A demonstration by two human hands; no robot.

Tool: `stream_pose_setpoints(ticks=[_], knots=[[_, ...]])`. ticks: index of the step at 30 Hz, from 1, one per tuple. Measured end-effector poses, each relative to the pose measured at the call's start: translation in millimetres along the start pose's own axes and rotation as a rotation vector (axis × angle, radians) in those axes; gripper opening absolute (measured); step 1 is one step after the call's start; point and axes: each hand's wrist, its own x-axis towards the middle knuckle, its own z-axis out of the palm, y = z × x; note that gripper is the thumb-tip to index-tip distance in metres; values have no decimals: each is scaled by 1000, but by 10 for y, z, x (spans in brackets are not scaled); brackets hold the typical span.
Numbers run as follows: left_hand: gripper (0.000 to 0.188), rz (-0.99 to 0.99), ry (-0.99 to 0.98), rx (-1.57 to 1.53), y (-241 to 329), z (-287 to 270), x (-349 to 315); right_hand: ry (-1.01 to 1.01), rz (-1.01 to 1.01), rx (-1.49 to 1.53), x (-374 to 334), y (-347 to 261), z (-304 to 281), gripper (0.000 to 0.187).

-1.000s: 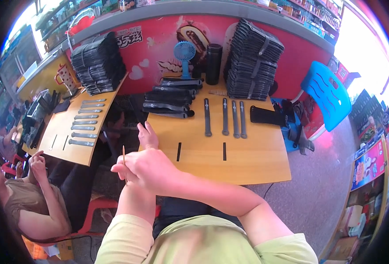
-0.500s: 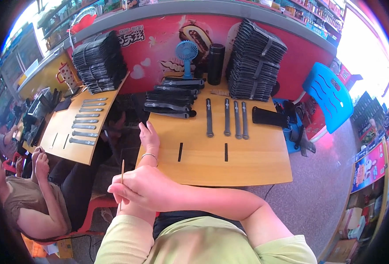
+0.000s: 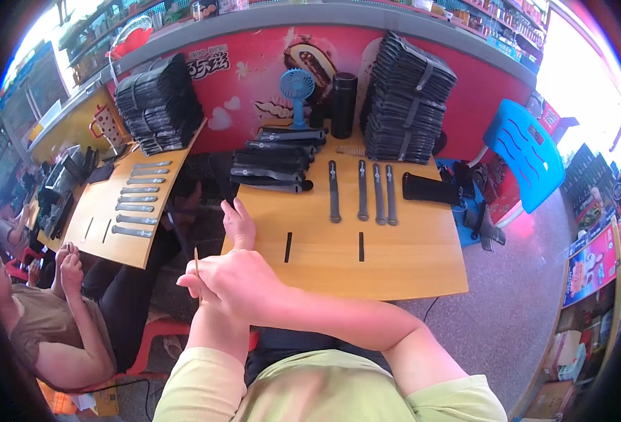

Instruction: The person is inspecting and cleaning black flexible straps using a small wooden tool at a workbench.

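Observation:
My right arm crosses in front of me, and my right hand lies over my left wrist. Its fingers are closed on a thin wooden stick whose tip points up. Beyond it my left hand is held at the table's left edge, fingers apart with nothing in them. On the wooden table lie several grey straps in a row and two short black strips. A pile of black straps sits past my left hand. At the right edge rests a flat black piece.
A tall stack of bundled black straps, a black bottle and a blue fan stand at the back. To the left a person sits at another table. A blue chair is at the right.
My right hand has slid up from my left forearm to the wrist, with the stick still in its fingers. It now covers the bracelet seen earlier.

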Motion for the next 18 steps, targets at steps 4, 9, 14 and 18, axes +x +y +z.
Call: stream_pose_setpoints(ticks=[4,9,14,18], knots=[[47,0,7,4,-33,-73,16,-75,-177,100,-56,-74,26,32],[46,7,-2,-6,5,-59,-7,-123,-198,185,-49,-47,-51,30],[45,10,-15,20,-40,-93,22,-10,-235,-191,-16,-6,2,25],[47,-11,-16,36,-26,-86,35,-286,-204,367,-42,-181,-98,24]])
